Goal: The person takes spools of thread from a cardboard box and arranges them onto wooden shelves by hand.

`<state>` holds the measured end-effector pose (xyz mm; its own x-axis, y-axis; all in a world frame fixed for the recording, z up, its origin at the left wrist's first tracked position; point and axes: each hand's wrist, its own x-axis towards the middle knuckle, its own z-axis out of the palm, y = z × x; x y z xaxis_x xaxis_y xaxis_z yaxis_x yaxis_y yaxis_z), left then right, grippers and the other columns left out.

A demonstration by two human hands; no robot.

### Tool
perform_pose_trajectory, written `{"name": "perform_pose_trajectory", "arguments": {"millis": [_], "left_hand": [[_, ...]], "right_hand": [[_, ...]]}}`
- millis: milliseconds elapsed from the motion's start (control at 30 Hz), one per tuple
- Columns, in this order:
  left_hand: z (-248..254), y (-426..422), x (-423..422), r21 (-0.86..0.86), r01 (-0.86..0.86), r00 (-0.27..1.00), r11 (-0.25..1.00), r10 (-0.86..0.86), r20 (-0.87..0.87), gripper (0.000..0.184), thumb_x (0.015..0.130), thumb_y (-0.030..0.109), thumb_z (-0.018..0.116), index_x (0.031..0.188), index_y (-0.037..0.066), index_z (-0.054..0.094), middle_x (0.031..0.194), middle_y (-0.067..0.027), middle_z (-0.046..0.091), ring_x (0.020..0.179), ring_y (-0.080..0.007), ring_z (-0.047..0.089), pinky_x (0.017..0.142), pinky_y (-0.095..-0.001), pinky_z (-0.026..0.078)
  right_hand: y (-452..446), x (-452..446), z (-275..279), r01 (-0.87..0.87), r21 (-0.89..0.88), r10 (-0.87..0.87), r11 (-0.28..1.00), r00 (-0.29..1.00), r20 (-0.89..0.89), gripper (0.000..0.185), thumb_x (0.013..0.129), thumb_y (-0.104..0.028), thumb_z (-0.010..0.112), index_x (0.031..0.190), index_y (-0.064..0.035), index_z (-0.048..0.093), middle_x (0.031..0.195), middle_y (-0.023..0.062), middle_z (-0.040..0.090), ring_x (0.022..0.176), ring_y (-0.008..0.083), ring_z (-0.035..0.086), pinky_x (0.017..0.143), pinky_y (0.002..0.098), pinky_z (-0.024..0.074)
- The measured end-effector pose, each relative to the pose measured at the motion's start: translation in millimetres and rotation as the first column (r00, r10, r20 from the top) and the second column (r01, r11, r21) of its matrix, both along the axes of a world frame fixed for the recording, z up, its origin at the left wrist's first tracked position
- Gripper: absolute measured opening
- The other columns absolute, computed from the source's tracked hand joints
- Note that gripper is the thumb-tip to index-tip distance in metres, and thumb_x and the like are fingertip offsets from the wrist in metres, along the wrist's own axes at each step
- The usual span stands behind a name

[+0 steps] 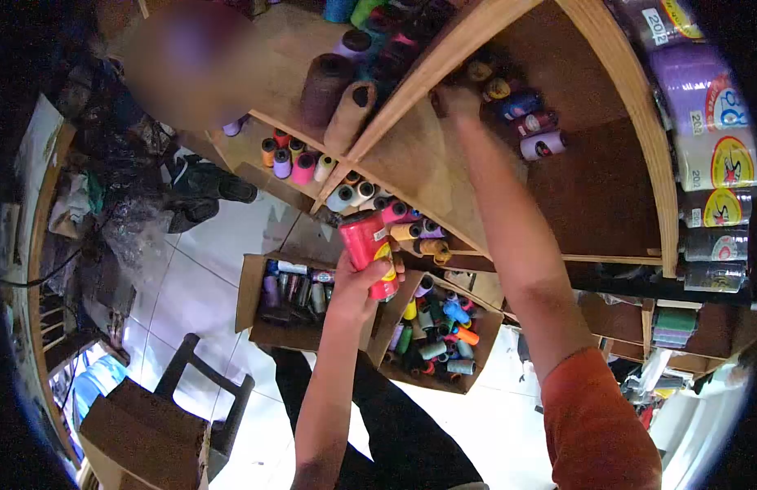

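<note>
My left hand [364,282] is wrapped round a red cylindrical package [369,245] with a yellow label, held above two cardboard boxes of thread spools. My right arm, in an orange sleeve, reaches up into a wooden shelf compartment. There my right hand [458,101] is beside a row of spools, among them a blue one [521,104] and a white one [543,145]. A small dark thing shows at its fingertips, but the fingers are too dim to make out.
Wooden shelf dividers [427,73] cross the upper view, with spools between them. Wrapped thread packs [725,163] are stacked at the right. Below stand an open box of spools [387,359], a dark stool [207,376] and another cardboard box [146,433].
</note>
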<state>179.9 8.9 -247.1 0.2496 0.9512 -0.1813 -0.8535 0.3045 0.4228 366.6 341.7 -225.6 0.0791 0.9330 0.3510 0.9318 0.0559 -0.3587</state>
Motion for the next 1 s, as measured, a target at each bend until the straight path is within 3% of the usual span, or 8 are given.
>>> {"name": "perform_pose_trajectory", "arguments": {"millis": [167, 267, 467, 633, 733, 833, 933, 1000], "left_hand": [[40.3, 12.8, -5.0, -0.04, 0.034, 0.954, 0.999, -0.021, 0.298, 0.055, 0.091, 0.046, 0.041, 0.13, 0.007, 0.039, 0.117, -0.0115, 0.053, 0.097, -0.0247, 0.057, 0.082, -0.0426, 0.048], [55.0, 21.5, 3.7, -0.106, -0.08, 0.955, 0.991, 0.106, 0.278, 0.055, 0.091, 0.044, 0.043, 0.131, 0.007, 0.038, 0.124, -0.0107, 0.05, 0.113, -0.0257, 0.049, 0.095, -0.0444, 0.039], [72.3, 37.2, 8.2, -0.063, -0.142, 0.867, 0.988, 0.155, 0.474, 0.054, 0.089, 0.04, 0.046, 0.131, 0.007, 0.038, 0.128, -0.0096, 0.048, 0.119, -0.0262, 0.045, 0.101, -0.0432, 0.032], [71.9, 42.8, 19.4, 0.193, -0.156, 0.895, 0.969, 0.056, 0.442, 0.054, 0.084, 0.024, 0.052, 0.133, 0.008, 0.036, 0.129, -0.0082, 0.047, 0.117, -0.022, 0.046, 0.098, -0.0371, 0.035], [72.5, 49.6, 20.8, 0.278, -0.094, 0.99, 0.956, 0.06, 0.13, 0.081, 0.072, 0.018, 0.055, 0.143, 0.011, 0.018, 0.139, -0.0115, 0.034, 0.129, -0.0232, 0.031, 0.1, -0.0344, 0.027], [65.7, 43.8, 26.2, 0.216, -0.013, 0.996, 0.976, -0.007, 0.093, 0.099, 0.065, 0.017, 0.055, 0.146, 0.017, 0.0, 0.146, -0.013, 0.021, 0.134, -0.0232, 0.021, 0.099, -0.0339, 0.023], [62.4, 39.8, 34.9, 0.145, 0.019, 0.999, 0.989, -0.023, 0.026, 0.102, 0.064, 0.013, 0.052, 0.146, 0.018, -0.008, 0.145, -0.014, 0.025, 0.133, -0.0237, 0.022, 0.097, -0.0326, 0.025], [62.3, 35.3, 38.3, 0.162, 0.025, 0.997, 0.986, -0.038, 0.072, 0.103, 0.063, 0.011, 0.051, 0.145, 0.017, -0.01, 0.145, -0.0136, 0.026, 0.133, -0.0239, 0.023, 0.097, -0.0325, 0.026]], "right_hand": [[-58.3, -25.9, 65.7, -0.032, -0.222, -0.078, 0.974, 0.88, -0.468, 0.03, 0.082, -0.03, 0.061, 0.095, -0.0027, 0.06, 0.088, 0.008, 0.064, 0.071, 0.0167, 0.059, 0.066, 0.0267, 0.0468], [-123.1, -32.6, 107.0, -0.444, -0.451, 0.03, 0.774, 0.738, -0.674, 0.026, 0.087, -0.03, 0.057, 0.093, -0.0046, 0.061, 0.082, 0.005, 0.062, 0.063, 0.0117, 0.055, 0.06, 0.022, 0.0443], [-254.2, -32.0, 146.3, -0.442, -0.812, -0.203, 0.381, 0.817, -0.54, 0.056, 0.09, -0.047, 0.049, 0.119, 0.0007, 0.047, 0.107, 0.0112, 0.057, 0.082, 0.0197, 0.061, 0.063, 0.0318, 0.0551], [-278.3, -17.5, 132.3, -0.619, -0.519, -0.554, 0.589, 0.159, -0.817, 0.047, 0.093, -0.035, 0.048, 0.121, 0.002, 0.044, 0.108, 0.0167, 0.056, 0.092, 0.0231, 0.059, 0.073, 0.0344, 0.0532], [-248.5, 12.5, 137.4, -0.483, -0.409, -0.546, 0.774, -0.181, -0.818, 0.031, 0.088, -0.014, 0.058, 0.114, 0.0011, 0.053, 0.109, 0.012, 0.059, 0.096, 0.0204, 0.058, 0.08, 0.0322, 0.051], [-197.3, 16.8, 167.3, -0.25, -0.32, -0.237, 0.914, 0.312, -0.92, 0.046, 0.076, -0.005, 0.067, 0.119, -0.0095, 0.052, 0.099, 0.0067, 0.062, 0.093, 0.0155, 0.058, 0.077, 0.0289, 0.0484], [-124.7, 42.6, 145.2, -0.155, -0.302, -0.125, 0.941, 0.67, -0.732, 0.06, 0.066, -0.011, 0.075, 0.121, -0.0076, 0.051, 0.107, 0.0087, 0.061, 0.1, 0.0197, 0.057, 0.088, 0.035, 0.0444], [-101.4, 21.7, 156.3, -0.103, -0.296, -0.047, 0.95, 0.887, -0.459, 0.059, 0.067, -0.015, 0.074, 0.121, -0.0077, 0.052, 0.098, 0.0065, 0.063, 0.085, 0.0157, 0.058, 0.073, 0.0308, 0.0465]]}}
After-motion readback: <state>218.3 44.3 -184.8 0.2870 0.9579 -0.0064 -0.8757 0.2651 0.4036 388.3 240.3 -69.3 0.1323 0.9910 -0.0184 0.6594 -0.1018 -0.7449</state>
